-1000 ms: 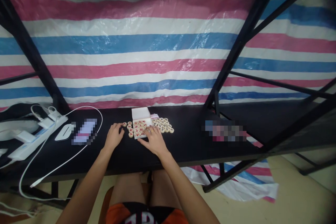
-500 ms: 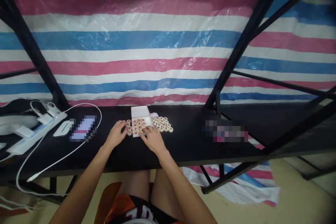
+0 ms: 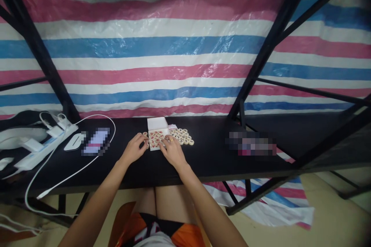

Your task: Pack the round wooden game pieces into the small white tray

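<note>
On the black tabletop (image 3: 203,158), near its middle, lies a small white cardboard box (image 3: 154,139) of round pale wooden game pieces marked in red. The left hand (image 3: 135,149) curls its fingers at the box's left edge; whether they pinch a piece cannot be told. The right hand (image 3: 174,151) rests loosely spread fingers on the box's right side, just beside a cluster of loose round pieces (image 3: 183,136).

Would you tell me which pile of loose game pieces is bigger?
The pile right of the white box, beside the right hand; left of it only a few pieces show.
</note>
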The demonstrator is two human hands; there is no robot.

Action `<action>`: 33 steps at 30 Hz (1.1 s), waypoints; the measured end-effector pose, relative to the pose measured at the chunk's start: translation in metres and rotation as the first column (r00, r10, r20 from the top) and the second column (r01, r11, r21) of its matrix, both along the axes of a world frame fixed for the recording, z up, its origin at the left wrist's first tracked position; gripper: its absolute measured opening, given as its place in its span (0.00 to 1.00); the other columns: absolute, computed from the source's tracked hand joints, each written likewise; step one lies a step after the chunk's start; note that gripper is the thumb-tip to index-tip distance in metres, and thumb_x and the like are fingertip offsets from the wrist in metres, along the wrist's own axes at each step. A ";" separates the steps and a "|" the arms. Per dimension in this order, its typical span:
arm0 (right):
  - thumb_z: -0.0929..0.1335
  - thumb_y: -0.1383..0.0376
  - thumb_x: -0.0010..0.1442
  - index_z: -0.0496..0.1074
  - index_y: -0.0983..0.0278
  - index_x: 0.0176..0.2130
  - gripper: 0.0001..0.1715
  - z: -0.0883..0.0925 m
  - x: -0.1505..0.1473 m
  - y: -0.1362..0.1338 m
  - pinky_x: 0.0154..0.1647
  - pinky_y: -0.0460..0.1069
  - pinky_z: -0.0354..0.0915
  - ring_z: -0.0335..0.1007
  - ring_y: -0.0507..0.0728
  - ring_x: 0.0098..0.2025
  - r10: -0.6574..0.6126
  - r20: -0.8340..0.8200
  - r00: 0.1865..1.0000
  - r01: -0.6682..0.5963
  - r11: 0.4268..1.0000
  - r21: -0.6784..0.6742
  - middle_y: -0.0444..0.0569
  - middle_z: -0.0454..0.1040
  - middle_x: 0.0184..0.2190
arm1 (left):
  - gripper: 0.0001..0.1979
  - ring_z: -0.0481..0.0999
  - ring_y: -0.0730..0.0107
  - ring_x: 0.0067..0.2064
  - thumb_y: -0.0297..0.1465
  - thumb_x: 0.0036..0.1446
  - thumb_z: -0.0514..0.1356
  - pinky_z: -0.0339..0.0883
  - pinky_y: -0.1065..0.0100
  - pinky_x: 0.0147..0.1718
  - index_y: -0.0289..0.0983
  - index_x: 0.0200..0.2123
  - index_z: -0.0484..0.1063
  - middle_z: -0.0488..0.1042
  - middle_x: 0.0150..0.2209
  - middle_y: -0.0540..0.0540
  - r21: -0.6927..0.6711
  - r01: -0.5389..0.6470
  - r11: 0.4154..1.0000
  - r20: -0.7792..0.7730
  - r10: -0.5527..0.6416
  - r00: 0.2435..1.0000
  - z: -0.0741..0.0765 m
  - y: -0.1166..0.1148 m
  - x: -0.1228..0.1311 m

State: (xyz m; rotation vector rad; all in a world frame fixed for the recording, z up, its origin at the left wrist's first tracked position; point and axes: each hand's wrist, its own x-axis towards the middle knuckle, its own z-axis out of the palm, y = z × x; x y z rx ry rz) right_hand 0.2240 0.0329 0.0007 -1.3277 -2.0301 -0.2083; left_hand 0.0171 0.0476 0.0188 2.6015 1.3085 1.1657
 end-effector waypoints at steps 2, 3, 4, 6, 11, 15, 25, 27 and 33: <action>0.61 0.64 0.63 0.72 0.62 0.46 0.15 -0.003 0.001 0.001 0.50 0.55 0.63 0.65 0.59 0.46 0.101 -0.040 0.994 -0.100 0.995 0.027 0.56 0.67 0.46 | 0.11 0.72 0.64 0.46 0.29 0.59 0.52 0.64 0.63 0.49 0.38 0.42 0.71 0.73 0.40 0.44 0.028 0.034 0.999 -0.023 -0.033 0.999 0.002 -0.004 0.004; 0.61 0.67 0.62 0.71 0.62 0.48 0.16 -0.004 0.001 0.001 0.50 0.54 0.64 0.66 0.58 0.47 0.167 -0.048 0.985 -0.165 0.986 0.037 0.55 0.67 0.47 | 0.11 0.72 0.64 0.46 0.29 0.58 0.52 0.65 0.63 0.49 0.38 0.43 0.70 0.74 0.40 0.44 0.034 0.052 0.998 -0.037 -0.051 0.998 0.003 -0.006 0.006; 0.61 0.69 0.62 0.70 0.61 0.49 0.17 -0.006 0.000 0.002 0.50 0.53 0.65 0.66 0.57 0.47 0.234 -0.044 0.971 -0.233 0.972 0.045 0.55 0.67 0.47 | 0.12 0.73 0.64 0.45 0.29 0.58 0.53 0.66 0.63 0.48 0.38 0.45 0.70 0.74 0.41 0.44 0.036 0.072 0.997 -0.052 -0.070 0.996 0.004 -0.007 0.008; 0.60 0.72 0.61 0.69 0.61 0.50 0.20 -0.007 -0.002 0.001 0.50 0.51 0.66 0.67 0.56 0.48 0.346 -0.021 0.938 -0.344 0.937 0.054 0.54 0.67 0.48 | 0.15 0.73 0.64 0.44 0.29 0.57 0.54 0.67 0.64 0.46 0.38 0.48 0.68 0.74 0.42 0.44 0.025 0.116 0.993 -0.078 -0.114 0.990 0.005 -0.010 0.010; 0.60 0.73 0.61 0.69 0.61 0.51 0.20 -0.004 -0.004 -0.003 0.51 0.52 0.66 0.67 0.56 0.48 0.424 -0.026 0.905 -0.421 0.904 0.077 0.54 0.69 0.46 | 0.13 0.73 0.66 0.43 0.30 0.57 0.54 0.67 0.65 0.45 0.39 0.46 0.69 0.73 0.41 0.45 -0.015 0.172 0.985 -0.074 -0.173 0.982 0.006 -0.010 0.010; 0.59 0.74 0.62 0.67 0.63 0.51 0.20 0.000 -0.003 -0.007 0.53 0.52 0.65 0.66 0.55 0.50 0.460 -0.043 0.887 -0.455 0.887 0.081 0.53 0.71 0.45 | 0.09 0.73 0.67 0.41 0.34 0.58 0.55 0.66 0.65 0.45 0.38 0.41 0.71 0.75 0.38 0.46 -0.049 0.153 0.987 -0.039 -0.155 0.987 0.004 -0.009 0.009; 0.60 0.68 0.63 0.70 0.63 0.45 0.14 0.001 0.004 -0.002 0.50 0.53 0.61 0.65 0.58 0.47 0.133 -0.038 0.990 -0.134 0.991 -0.028 0.52 0.72 0.42 | 0.11 0.71 0.69 0.35 0.36 0.57 0.55 0.65 0.67 0.39 0.38 0.40 0.71 0.72 0.38 0.46 -0.142 0.040 0.989 0.068 -0.031 0.997 0.011 -0.001 -0.012; 0.61 0.67 0.62 0.71 0.63 0.41 0.11 -0.001 0.006 0.000 0.47 0.52 0.61 0.65 0.58 0.44 0.037 -0.020 0.999 -0.038 0.998 -0.059 0.52 0.72 0.38 | 0.09 0.70 0.69 0.34 0.34 0.54 0.55 0.64 0.68 0.37 0.39 0.38 0.71 0.71 0.37 0.47 -0.155 -0.077 0.985 0.036 0.084 0.996 0.013 0.003 -0.025; 0.60 0.66 0.63 0.71 0.63 0.34 0.11 -0.002 0.007 0.002 0.44 0.50 0.58 0.64 0.58 0.40 -0.036 0.028 0.999 0.038 0.996 -0.078 0.50 0.72 0.34 | 0.06 0.69 0.71 0.29 0.29 0.42 0.59 0.61 0.70 0.31 0.39 0.29 0.68 0.69 0.30 0.52 -0.396 -0.148 0.906 -0.085 0.124 0.989 0.004 0.009 -0.043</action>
